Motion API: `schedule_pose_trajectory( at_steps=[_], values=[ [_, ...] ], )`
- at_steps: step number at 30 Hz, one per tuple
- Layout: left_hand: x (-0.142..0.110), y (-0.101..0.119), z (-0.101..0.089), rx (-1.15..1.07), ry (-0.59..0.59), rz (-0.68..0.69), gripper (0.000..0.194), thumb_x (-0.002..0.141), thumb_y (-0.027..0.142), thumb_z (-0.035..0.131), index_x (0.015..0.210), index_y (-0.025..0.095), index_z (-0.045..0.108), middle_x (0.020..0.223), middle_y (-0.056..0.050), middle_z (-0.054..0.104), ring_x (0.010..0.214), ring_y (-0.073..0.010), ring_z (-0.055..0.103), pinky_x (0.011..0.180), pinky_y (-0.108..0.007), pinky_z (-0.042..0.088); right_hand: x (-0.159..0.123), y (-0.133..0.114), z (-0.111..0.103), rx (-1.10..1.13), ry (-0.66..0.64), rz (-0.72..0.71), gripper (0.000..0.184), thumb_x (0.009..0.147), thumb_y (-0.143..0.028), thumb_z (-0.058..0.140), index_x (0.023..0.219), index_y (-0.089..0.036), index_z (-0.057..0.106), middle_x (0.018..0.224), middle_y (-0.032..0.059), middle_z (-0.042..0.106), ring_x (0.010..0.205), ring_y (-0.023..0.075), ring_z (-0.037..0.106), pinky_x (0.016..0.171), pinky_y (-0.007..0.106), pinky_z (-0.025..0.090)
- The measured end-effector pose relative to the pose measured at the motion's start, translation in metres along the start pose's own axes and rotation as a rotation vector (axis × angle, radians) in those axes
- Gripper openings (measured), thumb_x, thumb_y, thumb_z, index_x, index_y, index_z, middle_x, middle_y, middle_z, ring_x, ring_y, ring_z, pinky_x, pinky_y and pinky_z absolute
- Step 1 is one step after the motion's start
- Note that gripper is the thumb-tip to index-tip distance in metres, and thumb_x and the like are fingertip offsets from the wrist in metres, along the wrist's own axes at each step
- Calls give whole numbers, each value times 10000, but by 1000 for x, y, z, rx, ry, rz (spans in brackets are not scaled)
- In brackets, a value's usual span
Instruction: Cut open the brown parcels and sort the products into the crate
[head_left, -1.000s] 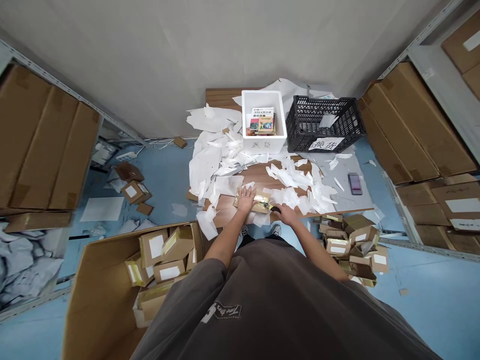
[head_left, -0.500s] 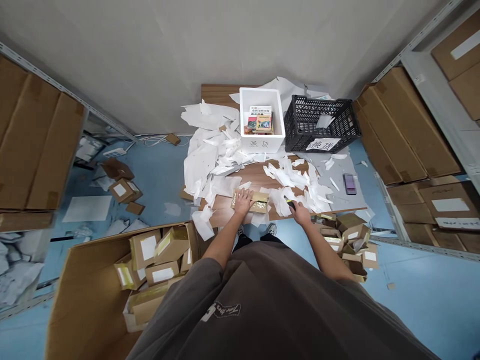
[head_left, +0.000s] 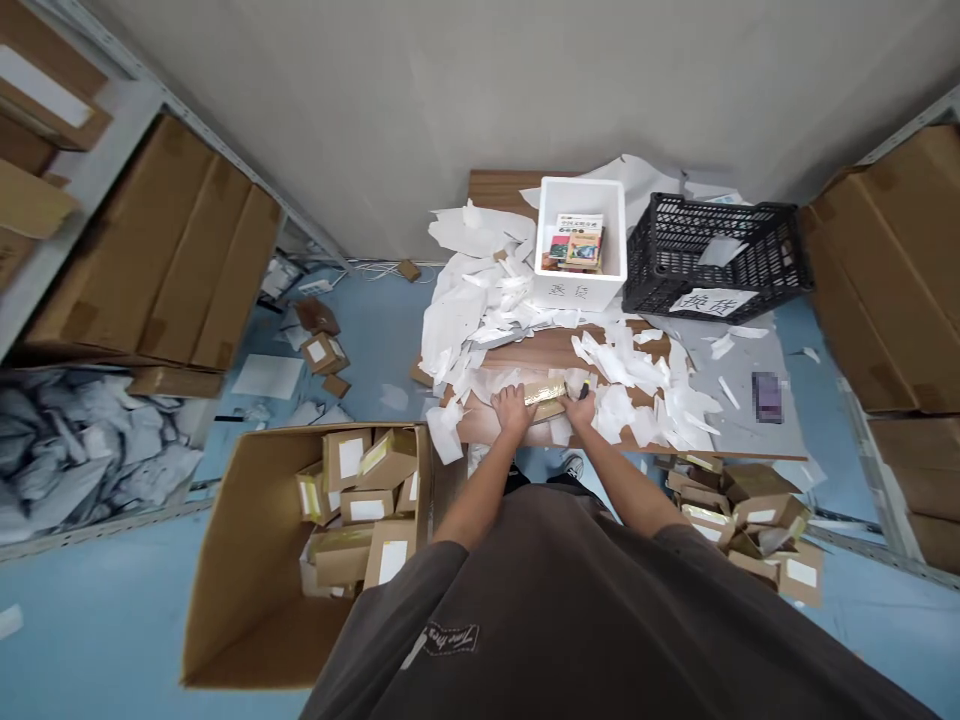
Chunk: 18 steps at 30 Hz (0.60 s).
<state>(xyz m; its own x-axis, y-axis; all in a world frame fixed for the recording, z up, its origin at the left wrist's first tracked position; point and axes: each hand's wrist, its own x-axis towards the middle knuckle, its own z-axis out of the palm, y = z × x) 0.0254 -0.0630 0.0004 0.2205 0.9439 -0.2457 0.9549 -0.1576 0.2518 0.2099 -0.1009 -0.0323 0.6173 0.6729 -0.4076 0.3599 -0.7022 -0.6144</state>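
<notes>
A small flat cardboard box point(head_left: 545, 397), crossed by shiny tape, lies at the near edge of the wooden table. My left hand point(head_left: 513, 408) grips its left end, with the thumb on the near side. At the right end is my right hand point(head_left: 580, 410), closed around a black and yellow utility knife point(head_left: 585, 388) and touching the box. The blade is too small to make out. Torn white paper point(head_left: 611, 365) lies around both hands.
Behind stand a white foam box point(head_left: 581, 293) holding several books and a black plastic crate point(head_left: 716, 265). A large carton point(head_left: 247, 560) with several small boxes stands at left. Opened boxes point(head_left: 761, 510) lie on the floor at right. A blurred purple object point(head_left: 767, 397) rests at the table's right.
My right hand has come left with the utility knife to the box's right end. My left hand has shifted from the box's top to its left end. The view has turned left.
</notes>
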Motion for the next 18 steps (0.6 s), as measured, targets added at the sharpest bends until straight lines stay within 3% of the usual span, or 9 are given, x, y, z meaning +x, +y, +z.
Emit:
schedule_pose_trajectory(
  at_steps=[3,6,9,12,15,18],
  values=[
    [-27,4,13,-54,-20,-115,626,1035,406,615,1606,182,488,1396,-198,627,1313,-363,557,1126,-494,432,41,-37,3,-74,11,13,793,819,-360,805,1480,-127,434,1403,252,687,1219,360,678,1029,415,527],
    [-50,15,27,-122,-92,-106,650,1055,407,573,1644,172,425,1381,-193,623,1248,-329,613,1028,-413,498,68,-69,3,-158,-77,-172,681,834,-340,818,1407,-167,492,1393,209,691,1226,334,654,1048,392,492],
    [-57,19,28,-146,-147,-57,687,1066,424,551,1679,179,365,1415,-186,615,1224,-311,645,1004,-387,522,81,-81,-5,-232,-149,-278,661,819,-426,849,1344,-172,538,1314,189,715,1196,333,655,1022,397,497],
    [-44,8,12,-90,-129,39,655,1064,336,532,1682,190,374,1542,-200,562,1283,-322,627,1050,-406,511,77,-65,-23,-161,-128,-222,762,751,-484,889,1346,-157,542,1294,200,721,1186,352,668,1019,416,514],
    [-15,-5,-7,0,-198,443,702,946,143,640,1614,298,490,1717,-116,429,1466,-306,503,1149,-395,446,47,-22,-38,10,-114,-185,824,708,-515,895,1366,-175,534,1307,180,722,1181,347,690,1015,421,543],
    [13,-4,-14,72,-353,777,734,810,79,768,1473,362,630,1672,-62,503,1559,-307,395,1197,-406,394,3,26,-36,121,-138,-102,795,683,-548,884,1328,-224,550,1245,126,743,1104,324,723,985,429,574]
  ],
)
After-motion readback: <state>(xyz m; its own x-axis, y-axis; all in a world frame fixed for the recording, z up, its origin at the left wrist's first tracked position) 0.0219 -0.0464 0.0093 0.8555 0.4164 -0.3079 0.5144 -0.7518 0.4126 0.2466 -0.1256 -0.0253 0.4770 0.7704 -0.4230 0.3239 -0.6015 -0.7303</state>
